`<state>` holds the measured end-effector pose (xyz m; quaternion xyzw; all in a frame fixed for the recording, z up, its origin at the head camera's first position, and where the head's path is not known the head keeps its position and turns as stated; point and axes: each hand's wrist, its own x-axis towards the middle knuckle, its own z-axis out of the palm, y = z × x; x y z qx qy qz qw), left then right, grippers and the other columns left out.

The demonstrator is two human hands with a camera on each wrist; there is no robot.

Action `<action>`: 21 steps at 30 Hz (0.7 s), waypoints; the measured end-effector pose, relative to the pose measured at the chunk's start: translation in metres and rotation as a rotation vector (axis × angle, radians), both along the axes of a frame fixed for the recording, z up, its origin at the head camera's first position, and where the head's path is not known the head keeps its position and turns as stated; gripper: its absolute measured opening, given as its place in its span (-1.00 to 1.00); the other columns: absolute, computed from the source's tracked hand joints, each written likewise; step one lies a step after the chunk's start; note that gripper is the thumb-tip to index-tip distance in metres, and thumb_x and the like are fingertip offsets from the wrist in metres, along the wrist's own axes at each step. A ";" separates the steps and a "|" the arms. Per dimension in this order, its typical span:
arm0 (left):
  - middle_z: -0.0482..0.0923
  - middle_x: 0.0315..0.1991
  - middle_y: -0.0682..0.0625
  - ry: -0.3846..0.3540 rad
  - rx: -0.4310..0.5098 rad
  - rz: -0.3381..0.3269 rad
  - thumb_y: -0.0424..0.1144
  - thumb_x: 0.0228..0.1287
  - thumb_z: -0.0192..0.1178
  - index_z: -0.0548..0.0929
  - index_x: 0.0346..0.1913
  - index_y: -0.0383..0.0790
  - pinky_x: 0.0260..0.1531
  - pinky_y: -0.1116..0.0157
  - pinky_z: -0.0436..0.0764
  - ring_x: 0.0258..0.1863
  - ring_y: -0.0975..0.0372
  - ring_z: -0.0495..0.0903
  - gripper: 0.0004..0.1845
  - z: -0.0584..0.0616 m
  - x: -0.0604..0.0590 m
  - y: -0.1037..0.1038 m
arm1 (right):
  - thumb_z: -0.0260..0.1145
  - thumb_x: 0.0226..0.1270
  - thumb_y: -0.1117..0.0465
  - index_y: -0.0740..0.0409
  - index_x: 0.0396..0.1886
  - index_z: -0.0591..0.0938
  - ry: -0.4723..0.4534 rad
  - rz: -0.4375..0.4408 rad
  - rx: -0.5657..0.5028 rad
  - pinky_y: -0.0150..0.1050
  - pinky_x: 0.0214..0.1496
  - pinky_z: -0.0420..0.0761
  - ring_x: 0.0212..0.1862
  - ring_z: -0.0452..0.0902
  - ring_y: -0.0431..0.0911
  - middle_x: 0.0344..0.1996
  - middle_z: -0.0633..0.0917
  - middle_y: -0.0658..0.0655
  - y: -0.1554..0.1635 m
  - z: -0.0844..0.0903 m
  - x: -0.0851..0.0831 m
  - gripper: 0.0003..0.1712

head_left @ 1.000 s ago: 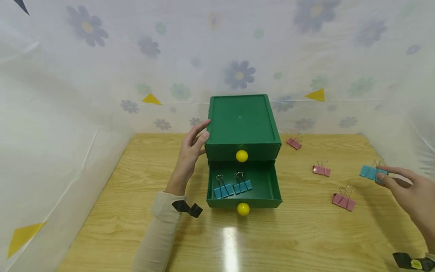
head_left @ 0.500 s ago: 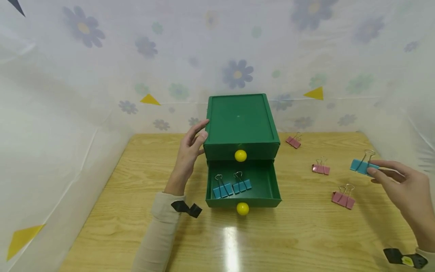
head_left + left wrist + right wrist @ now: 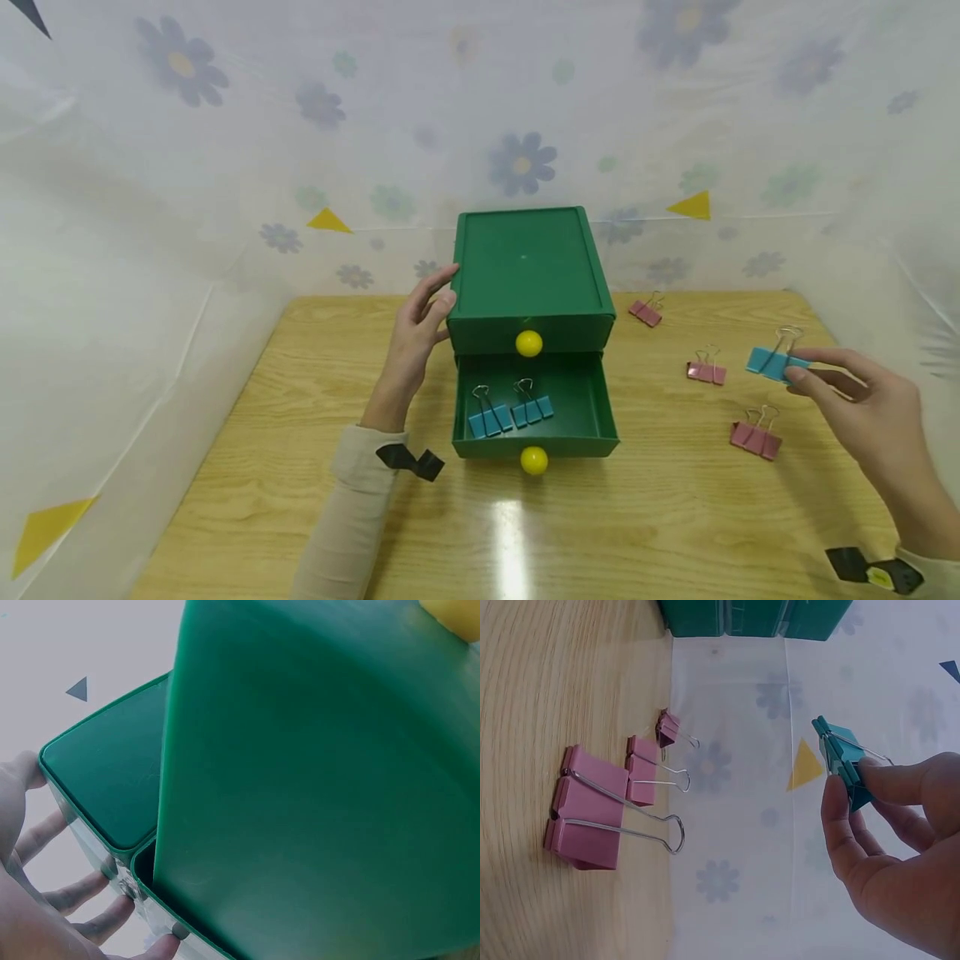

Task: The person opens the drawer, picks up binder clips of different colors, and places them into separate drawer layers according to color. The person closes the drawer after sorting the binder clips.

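My right hand pinches a blue binder clip between thumb and fingers, above the right side of the table. In the right wrist view the same binder clip shows its wire handles folding back past the thumb. My left hand rests against the left side of a green drawer box, and in the left wrist view its spread fingertips touch the box wall. The lower drawer, with a yellow knob, stands pulled out. Two blue binder clips lie inside it.
Three pink binder clips lie on the wooden table: a small one at the back, a middle one and a larger one nearer the front. The upper drawer, with its yellow knob, is closed. A flowered curtain surrounds the table.
My right hand has carried the blue binder clip leftward, closer to the pink clips. The left hand keeps its place on the box; the camera view shifts slightly.
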<state>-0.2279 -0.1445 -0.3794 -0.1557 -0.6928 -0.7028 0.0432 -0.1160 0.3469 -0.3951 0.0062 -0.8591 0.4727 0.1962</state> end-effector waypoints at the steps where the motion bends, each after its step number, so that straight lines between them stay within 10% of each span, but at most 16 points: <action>1: 0.31 0.48 0.19 0.000 0.000 0.000 0.01 0.56 0.12 0.48 0.47 0.13 0.18 -0.30 0.44 0.39 0.12 0.40 -0.51 0.000 0.000 0.000 | 0.37 0.39 0.44 0.40 0.12 0.65 -0.001 0.006 0.000 -0.66 -0.13 0.51 -0.27 0.68 -0.50 0.02 0.62 -0.28 -0.002 0.000 0.000 -0.67; 21: 0.31 0.47 0.19 0.005 -0.001 -0.002 -0.01 0.56 0.11 0.48 0.47 0.13 0.18 -0.31 0.44 0.39 0.11 0.40 -0.51 -0.001 -0.001 0.000 | 0.35 0.37 0.50 0.42 0.08 0.66 0.023 0.117 -0.025 -0.56 -0.30 0.58 -0.16 0.72 -0.39 -0.01 0.68 -0.10 -0.041 0.003 0.005 -0.70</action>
